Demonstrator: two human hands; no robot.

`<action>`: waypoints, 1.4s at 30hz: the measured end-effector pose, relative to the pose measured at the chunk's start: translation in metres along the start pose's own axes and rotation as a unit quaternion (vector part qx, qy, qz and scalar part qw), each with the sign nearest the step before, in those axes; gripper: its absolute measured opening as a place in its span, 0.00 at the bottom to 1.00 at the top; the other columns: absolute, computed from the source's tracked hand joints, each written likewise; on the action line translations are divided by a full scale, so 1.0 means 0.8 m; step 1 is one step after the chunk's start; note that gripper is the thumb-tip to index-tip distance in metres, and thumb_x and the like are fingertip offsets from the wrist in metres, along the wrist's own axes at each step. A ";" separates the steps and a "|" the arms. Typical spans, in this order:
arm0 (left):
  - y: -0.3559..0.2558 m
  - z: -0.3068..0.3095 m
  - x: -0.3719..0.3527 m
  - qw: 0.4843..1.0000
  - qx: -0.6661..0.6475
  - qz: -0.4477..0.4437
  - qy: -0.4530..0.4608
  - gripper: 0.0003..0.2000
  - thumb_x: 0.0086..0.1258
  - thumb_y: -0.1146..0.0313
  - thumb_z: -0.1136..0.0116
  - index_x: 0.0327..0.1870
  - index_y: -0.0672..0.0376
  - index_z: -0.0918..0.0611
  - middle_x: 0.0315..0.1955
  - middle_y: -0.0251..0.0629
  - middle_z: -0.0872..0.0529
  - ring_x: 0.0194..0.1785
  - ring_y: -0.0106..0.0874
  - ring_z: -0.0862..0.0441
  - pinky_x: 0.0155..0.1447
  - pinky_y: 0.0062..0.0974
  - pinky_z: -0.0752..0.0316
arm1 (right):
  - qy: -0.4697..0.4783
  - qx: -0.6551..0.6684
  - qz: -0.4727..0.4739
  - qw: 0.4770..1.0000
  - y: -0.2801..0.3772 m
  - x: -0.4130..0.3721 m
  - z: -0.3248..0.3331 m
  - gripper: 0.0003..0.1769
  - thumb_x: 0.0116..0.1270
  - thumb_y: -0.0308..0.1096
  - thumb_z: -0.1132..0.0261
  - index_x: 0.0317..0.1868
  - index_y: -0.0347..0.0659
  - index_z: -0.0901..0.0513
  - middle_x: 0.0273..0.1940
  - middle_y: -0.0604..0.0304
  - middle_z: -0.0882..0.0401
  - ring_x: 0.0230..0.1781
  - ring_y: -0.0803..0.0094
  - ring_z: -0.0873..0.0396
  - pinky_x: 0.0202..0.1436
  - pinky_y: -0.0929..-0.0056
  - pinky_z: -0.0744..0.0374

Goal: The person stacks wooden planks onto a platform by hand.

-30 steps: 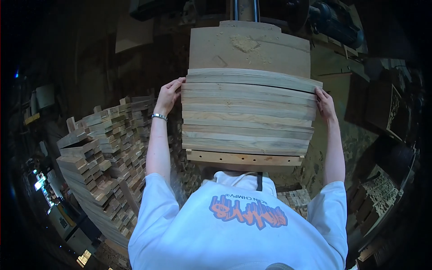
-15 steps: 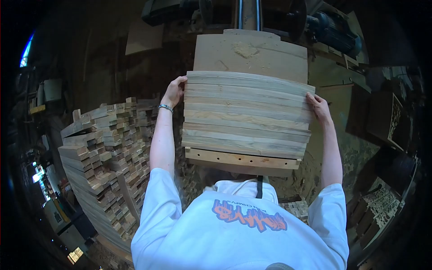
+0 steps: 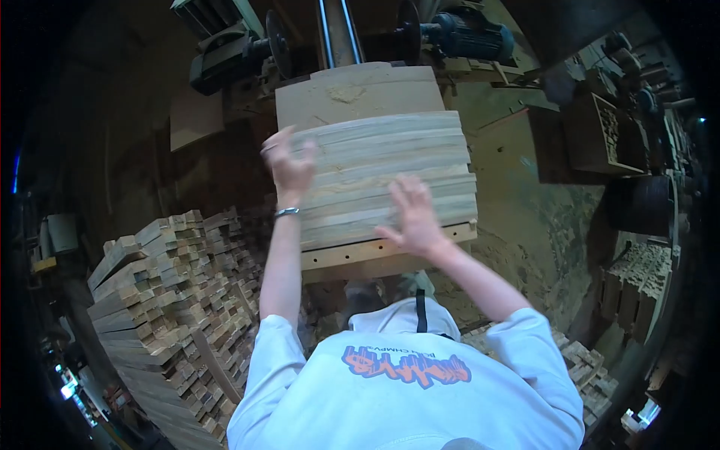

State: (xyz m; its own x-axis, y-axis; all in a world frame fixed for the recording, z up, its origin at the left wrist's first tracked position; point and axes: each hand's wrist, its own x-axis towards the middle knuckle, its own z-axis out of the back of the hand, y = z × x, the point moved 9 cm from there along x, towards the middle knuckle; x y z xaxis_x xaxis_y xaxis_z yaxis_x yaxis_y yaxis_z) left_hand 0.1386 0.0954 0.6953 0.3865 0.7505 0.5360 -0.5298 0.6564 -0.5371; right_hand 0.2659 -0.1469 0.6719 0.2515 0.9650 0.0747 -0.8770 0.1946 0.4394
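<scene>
From the head camera, I see the left hand (image 3: pixel 289 161) up by the far left corner of the boards (image 3: pixel 409 146), its grip loose, thumb and fingers spread apart and smeared by motion. A second ago, and again half a second ago, it was at the boards' left ends. The right hand (image 3: pixel 415 217) has changed place more: earlier it was at the right ends, and now it reaches in over the near part of the row, just behind the holed strip (image 3: pixel 330 258), fingers fanned out. Blur keeps me from telling whether either palm touches wood.

The boards lie side by side across the surface (image 3: pixel 409 86), between the holed strip at the near edge and the bare part with its sawdust (image 3: pixel 346 94) beyond. The dark gap that ran behind the second board a second ago was closed by half a second ago, and it stays closed.

The whole view has swung to the right, so the boards sit further left in it. The left motor (image 3: pixel 223 64) and its disc (image 3: pixel 277 43) show more fully now, opposite the right motor (image 3: pixel 474 34), with the twin rails (image 3: pixel 328 37) running between them. The stacked wood (image 3: pixel 176 292) stands to the left, near the wrist bracelet's (image 3: pixel 287 212) side.
</scene>
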 end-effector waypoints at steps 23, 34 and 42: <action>-0.007 -0.347 0.221 0.947 0.186 0.001 0.264 0.25 0.74 0.54 0.55 0.68 0.54 0.32 0.68 0.37 0.31 0.74 0.41 0.40 0.69 0.71 0.50 | -0.131 -0.030 -0.037 0.990 -0.068 0.260 -0.039 0.39 0.60 0.57 0.36 0.65 0.40 0.29 0.70 0.48 0.39 0.73 0.48 0.46 0.76 0.47 0.49; 0.052 -0.447 0.382 0.926 0.231 0.005 0.300 0.25 0.77 0.52 0.63 0.70 0.52 0.34 0.71 0.36 0.33 0.75 0.38 0.40 0.70 0.74 0.53 | -0.155 -0.044 -0.042 0.986 -0.124 0.421 -0.034 0.40 0.59 0.61 0.36 0.64 0.41 0.28 0.68 0.47 0.39 0.73 0.48 0.46 0.76 0.47 0.50; 0.064 -0.467 0.420 0.926 0.221 0.008 0.306 0.25 0.77 0.51 0.63 0.71 0.52 0.34 0.71 0.36 0.33 0.75 0.38 0.41 0.70 0.74 0.54 | -0.160 -0.065 -0.037 0.984 -0.134 0.461 -0.030 0.38 0.60 0.61 0.37 0.63 0.42 0.27 0.67 0.49 0.37 0.73 0.50 0.45 0.77 0.48 0.50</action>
State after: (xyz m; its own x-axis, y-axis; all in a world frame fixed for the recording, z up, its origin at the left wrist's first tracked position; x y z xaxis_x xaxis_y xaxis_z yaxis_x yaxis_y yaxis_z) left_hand 0.5230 0.4098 0.6045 0.6606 0.7507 -0.0120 -0.7434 0.6517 -0.1507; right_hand 0.4428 0.1924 0.6310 0.4151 0.8464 0.3336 -0.8908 0.3036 0.3380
